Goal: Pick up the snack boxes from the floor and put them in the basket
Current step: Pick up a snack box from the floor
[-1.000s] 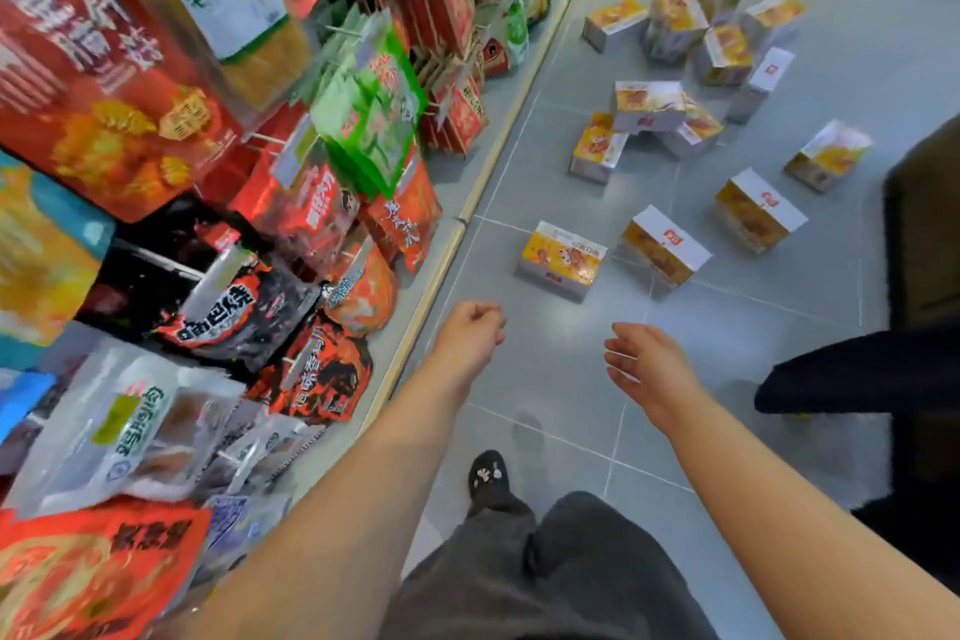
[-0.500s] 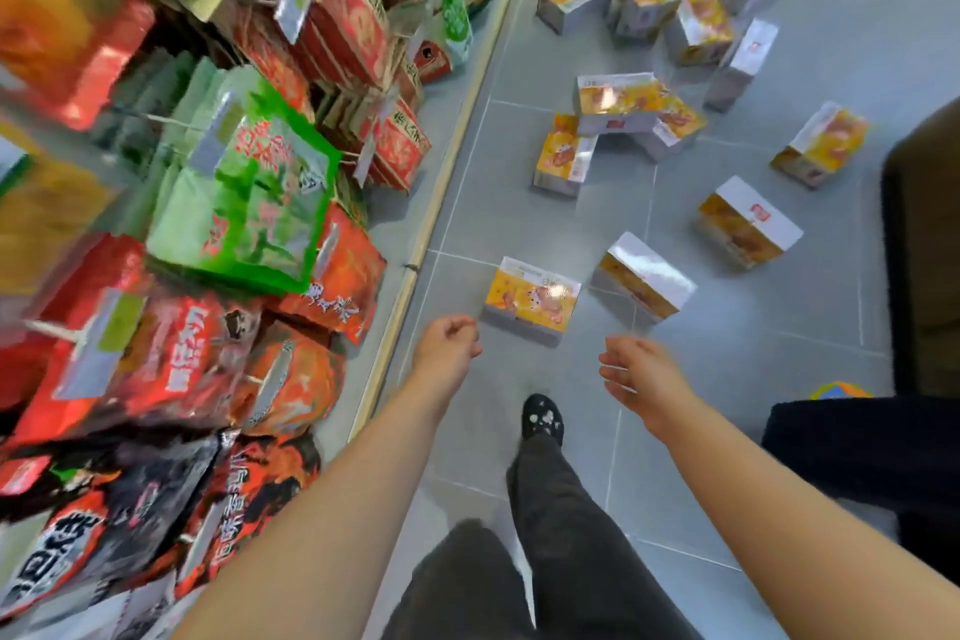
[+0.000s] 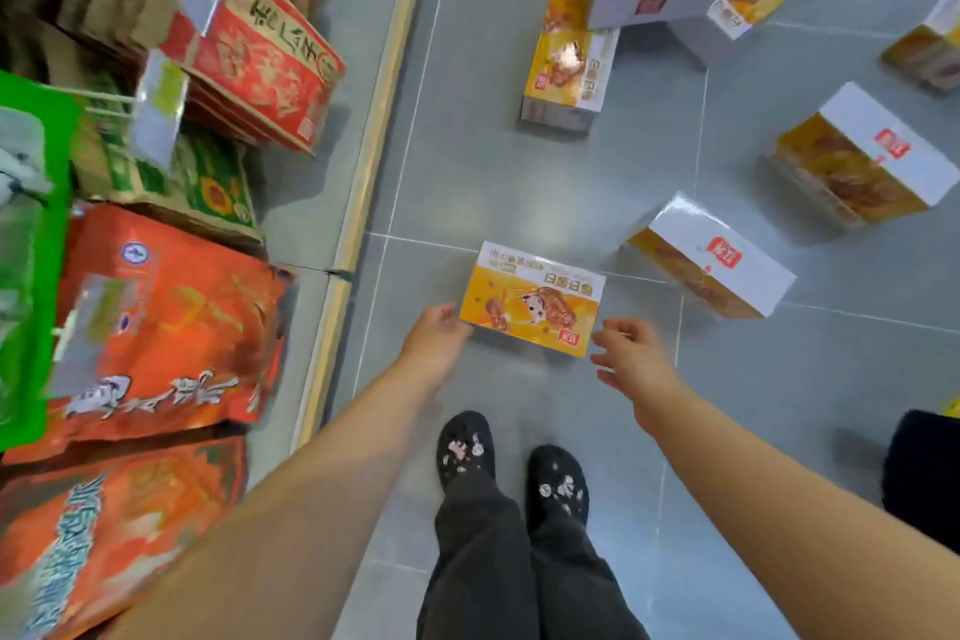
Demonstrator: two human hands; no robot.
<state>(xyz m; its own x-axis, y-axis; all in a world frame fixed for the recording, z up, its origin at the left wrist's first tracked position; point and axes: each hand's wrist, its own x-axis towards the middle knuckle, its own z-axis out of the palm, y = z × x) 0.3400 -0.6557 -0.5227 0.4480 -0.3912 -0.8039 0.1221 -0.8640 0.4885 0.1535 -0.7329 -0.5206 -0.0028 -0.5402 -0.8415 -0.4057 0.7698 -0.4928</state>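
A grey tiled floor (image 3: 467,182) is seen, crossed by pale grout lines and edged on the left by a shelf's yellow base strip (image 3: 363,172). Red, orange and green snack bags (image 3: 161,322) are hung along the shelf. Yellow-and-white snack boxes are scattered over the tiles. The nearest snack box (image 3: 532,299) is flanked by both hands: the left hand (image 3: 436,340), loosely curled, touches its corner; the right hand (image 3: 631,353) is spread just beside it.

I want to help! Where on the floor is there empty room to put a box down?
Bare tiles lie between the nearest box, the box beyond it and the shelf edge. More lie right of the shoes. The top right is crowded with boxes.
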